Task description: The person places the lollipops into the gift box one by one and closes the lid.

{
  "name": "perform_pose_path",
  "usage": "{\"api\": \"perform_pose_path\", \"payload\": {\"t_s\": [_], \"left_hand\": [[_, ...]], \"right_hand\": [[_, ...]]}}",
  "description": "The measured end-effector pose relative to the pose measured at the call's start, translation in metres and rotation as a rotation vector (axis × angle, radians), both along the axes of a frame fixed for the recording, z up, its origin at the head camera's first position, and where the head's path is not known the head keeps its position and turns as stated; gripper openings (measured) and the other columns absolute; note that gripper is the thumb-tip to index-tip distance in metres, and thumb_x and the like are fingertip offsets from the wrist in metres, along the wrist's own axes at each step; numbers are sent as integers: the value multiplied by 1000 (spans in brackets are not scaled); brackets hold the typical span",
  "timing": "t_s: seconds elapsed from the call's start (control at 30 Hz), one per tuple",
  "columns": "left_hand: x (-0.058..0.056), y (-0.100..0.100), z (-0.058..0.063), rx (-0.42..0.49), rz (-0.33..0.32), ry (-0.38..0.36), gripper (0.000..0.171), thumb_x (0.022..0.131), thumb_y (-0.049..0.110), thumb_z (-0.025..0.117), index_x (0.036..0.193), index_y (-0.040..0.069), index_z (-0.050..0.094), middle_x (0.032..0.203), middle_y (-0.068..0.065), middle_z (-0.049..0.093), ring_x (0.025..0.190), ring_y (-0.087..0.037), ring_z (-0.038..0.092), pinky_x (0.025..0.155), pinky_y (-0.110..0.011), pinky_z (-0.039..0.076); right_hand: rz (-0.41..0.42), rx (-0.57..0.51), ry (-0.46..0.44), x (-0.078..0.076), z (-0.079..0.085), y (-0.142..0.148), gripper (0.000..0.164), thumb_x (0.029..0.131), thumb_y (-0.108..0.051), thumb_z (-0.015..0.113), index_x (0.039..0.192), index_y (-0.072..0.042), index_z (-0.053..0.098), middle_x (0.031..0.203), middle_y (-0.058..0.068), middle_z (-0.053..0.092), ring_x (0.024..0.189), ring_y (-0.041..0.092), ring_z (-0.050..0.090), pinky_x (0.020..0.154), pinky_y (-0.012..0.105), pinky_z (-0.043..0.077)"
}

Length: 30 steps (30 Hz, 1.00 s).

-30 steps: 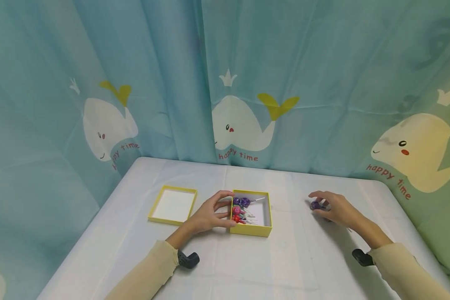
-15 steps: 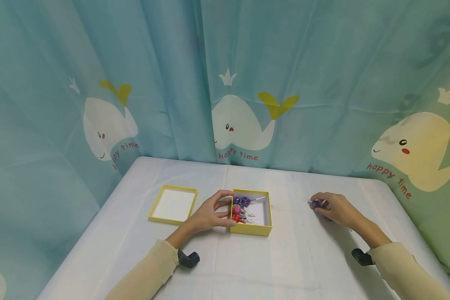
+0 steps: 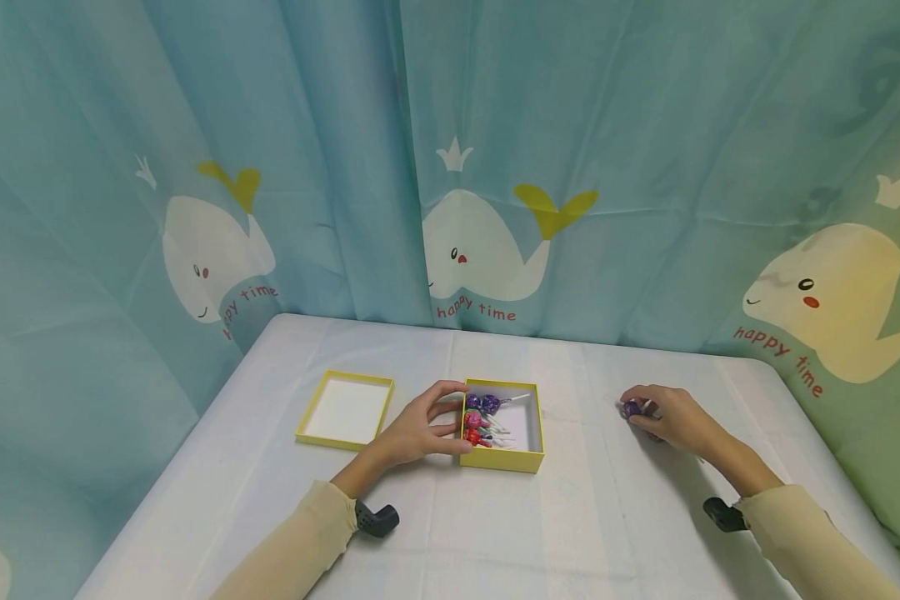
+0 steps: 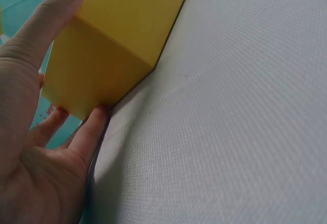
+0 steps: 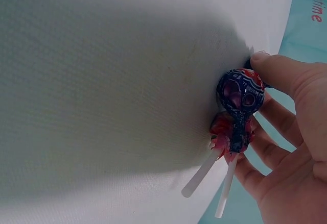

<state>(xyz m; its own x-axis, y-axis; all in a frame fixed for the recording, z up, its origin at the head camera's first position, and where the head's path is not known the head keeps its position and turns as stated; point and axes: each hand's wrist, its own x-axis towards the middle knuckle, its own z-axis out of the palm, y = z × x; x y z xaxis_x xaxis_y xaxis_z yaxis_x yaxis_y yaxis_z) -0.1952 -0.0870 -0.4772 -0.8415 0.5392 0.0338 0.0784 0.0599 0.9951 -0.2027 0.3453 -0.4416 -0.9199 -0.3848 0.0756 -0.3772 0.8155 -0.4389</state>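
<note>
My left hand (image 3: 418, 427) holds the left end of a yellow box (image 3: 504, 460), thumb at the near corner and fingers spread along the left wall. In the left wrist view the thumb lies along an upper edge of the box (image 4: 110, 55). Inside are purple, pink (image 3: 473, 419) and red (image 3: 474, 436) lollipops, with white sticks pointing right. Off to the right, my right hand (image 3: 673, 417) pinches a purple lollipop (image 3: 631, 409) between thumb and forefinger, low over the table. In the right wrist view a purple-wrapped lollipop (image 5: 240, 92) overlaps a red-pink one (image 5: 220, 127) beside the fingers.
A shallow yellow-rimmed lid (image 3: 347, 408), white inside, lies left of the box. A white cloth covers the table (image 3: 540, 533). Behind the table hangs a blue-green curtain (image 3: 645, 167) with whale prints. Each wrist wears a dark camera mount (image 3: 377, 518).
My right hand's thumb and fingers have closed in on the purple lollipop, moving slightly right. The left hand and the box have stayed in place.
</note>
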Motion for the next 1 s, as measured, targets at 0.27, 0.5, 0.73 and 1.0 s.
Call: {"api": "perform_pose_path", "payload": {"t_s": [0.27, 0.5, 0.73, 1.0], "left_hand": [[1, 1, 1, -3, 0, 4, 87, 72, 13, 88, 145, 14, 39, 151, -3, 36, 136, -26, 41, 100, -31, 49], [2, 1, 2, -5, 6, 6, 87, 72, 12, 88, 145, 13, 39, 151, -4, 36, 136, -27, 42, 100, -32, 49], [3, 0, 2, -8, 10, 2, 87, 73, 13, 88, 144, 14, 39, 151, -3, 37, 136, -26, 42, 101, -31, 49], [3, 1, 1, 11, 0, 8, 85, 74, 11, 87, 144, 12, 39, 152, -7, 35, 136, -30, 41, 102, -33, 48]], "right_hand": [[22, -2, -19, 0, 4, 0, 27, 83, 1, 73, 110, -2, 67, 92, 4, 66, 75, 13, 60, 50, 21, 52], [83, 85, 18, -2, 18, -5, 30, 81, 0, 75, 110, -4, 68, 93, -1, 67, 80, 13, 61, 60, 25, 55], [185, 130, 93, -4, 38, -19, 30, 79, 1, 77, 107, -5, 69, 93, -5, 69, 84, 14, 65, 72, 38, 58], [225, 63, 64, -8, 57, -44, 31, 81, -1, 77, 110, -9, 68, 97, -4, 70, 86, 12, 65, 74, 36, 59]]}}
